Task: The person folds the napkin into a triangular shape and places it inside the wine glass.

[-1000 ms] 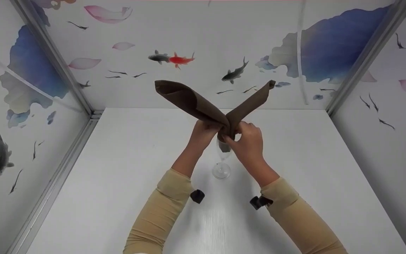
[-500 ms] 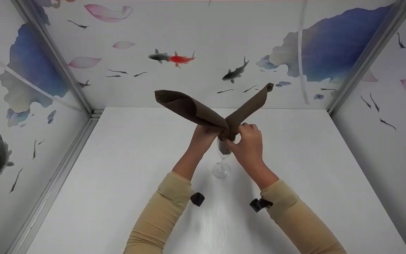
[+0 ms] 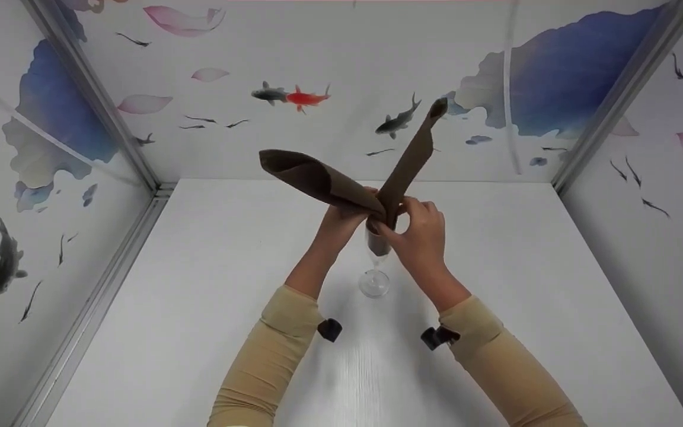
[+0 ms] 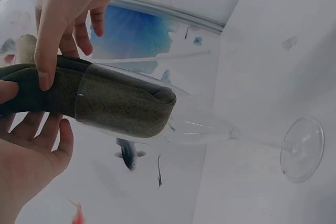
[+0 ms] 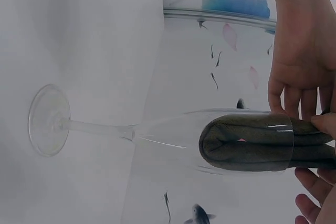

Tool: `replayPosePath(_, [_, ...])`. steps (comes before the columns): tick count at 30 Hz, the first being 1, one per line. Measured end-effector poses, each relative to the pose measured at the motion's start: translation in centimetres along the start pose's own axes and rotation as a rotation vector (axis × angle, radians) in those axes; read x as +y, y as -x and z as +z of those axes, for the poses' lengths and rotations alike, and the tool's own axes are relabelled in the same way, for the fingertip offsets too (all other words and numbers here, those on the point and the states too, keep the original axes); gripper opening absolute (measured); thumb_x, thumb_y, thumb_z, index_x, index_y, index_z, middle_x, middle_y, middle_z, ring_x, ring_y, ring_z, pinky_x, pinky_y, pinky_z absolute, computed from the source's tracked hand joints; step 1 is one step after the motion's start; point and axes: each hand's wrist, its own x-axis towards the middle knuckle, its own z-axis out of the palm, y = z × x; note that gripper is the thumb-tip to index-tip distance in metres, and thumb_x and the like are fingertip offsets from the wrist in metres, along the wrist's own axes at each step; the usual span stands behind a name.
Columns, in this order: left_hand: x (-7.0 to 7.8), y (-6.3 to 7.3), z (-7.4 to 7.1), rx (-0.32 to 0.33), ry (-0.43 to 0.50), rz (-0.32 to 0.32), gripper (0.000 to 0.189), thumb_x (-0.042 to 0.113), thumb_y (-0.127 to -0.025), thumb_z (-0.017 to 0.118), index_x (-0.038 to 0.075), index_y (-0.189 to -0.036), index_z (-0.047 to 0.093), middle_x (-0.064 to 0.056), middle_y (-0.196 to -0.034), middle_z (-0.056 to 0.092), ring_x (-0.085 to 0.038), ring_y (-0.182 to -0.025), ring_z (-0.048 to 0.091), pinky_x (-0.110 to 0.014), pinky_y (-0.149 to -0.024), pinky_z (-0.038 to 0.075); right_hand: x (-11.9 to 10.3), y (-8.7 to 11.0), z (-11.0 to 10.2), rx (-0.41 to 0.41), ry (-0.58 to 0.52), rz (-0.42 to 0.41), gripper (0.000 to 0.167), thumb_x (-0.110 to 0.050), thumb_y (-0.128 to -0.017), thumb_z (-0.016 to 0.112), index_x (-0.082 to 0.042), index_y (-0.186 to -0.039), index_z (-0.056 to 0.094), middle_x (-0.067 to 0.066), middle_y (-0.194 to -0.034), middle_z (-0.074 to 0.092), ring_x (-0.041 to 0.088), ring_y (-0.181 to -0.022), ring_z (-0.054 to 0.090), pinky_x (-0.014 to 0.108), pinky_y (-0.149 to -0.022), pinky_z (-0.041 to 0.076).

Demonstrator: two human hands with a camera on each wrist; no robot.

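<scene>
A brown cloth napkin (image 3: 325, 178) is rolled and bent, its lower folded end inside a clear champagne flute (image 5: 173, 129). Two rolled wings spread above the rim: a wide hollow one to the left and a narrower one rising to the right. My left hand (image 3: 341, 228) holds the napkin from the left, just over the rim, with the thumb on the cloth in the left wrist view. From the other side, my right hand (image 3: 423, 234) pinches it at the base of the right wing. In the right wrist view the folded end (image 5: 247, 142) sits in the upper part of the bowl.
The flute's round foot (image 3: 374, 283) stands on a white table (image 3: 199, 296). Panels printed with fish and petals, such as the back wall (image 3: 318, 47), enclose the table on three sides. Black wrist cameras (image 3: 330, 330) hang at both sleeves.
The napkin's right wing has swung up and to the left, now steeper than before. The left wing dipped slightly at first. Both hands keep their hold near the rim.
</scene>
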Motion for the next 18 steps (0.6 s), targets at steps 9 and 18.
replayPosePath(9, [-0.15,-0.25,-0.07,0.029,-0.153,0.049,0.025,0.012,-0.091,0.067,0.0,-0.113,0.068,-0.009,-0.11,0.068,-0.018,-0.106,0.061,-0.031,-0.096,0.044,-0.3,-0.4,-0.28,-0.015,-0.026,0.001,0.029,-0.022,-0.076,0.084,-0.004,-0.094,0.069,0.006,-0.082,0.07,0.025,-0.083,0.052,0.043,-0.076,0.039])
replayPosePath(18, [-0.76,-0.52,0.45,0.051,-0.145,0.103,0.028,0.01,-0.087,0.073,-0.004,-0.11,0.067,-0.011,-0.103,0.068,-0.016,-0.096,0.062,-0.03,-0.091,0.047,0.17,-0.25,-0.68,-0.048,-0.033,0.006,0.025,-0.022,-0.078,0.084,-0.005,-0.089,0.069,0.006,-0.079,0.071,0.025,-0.079,0.052,0.042,-0.071,0.039])
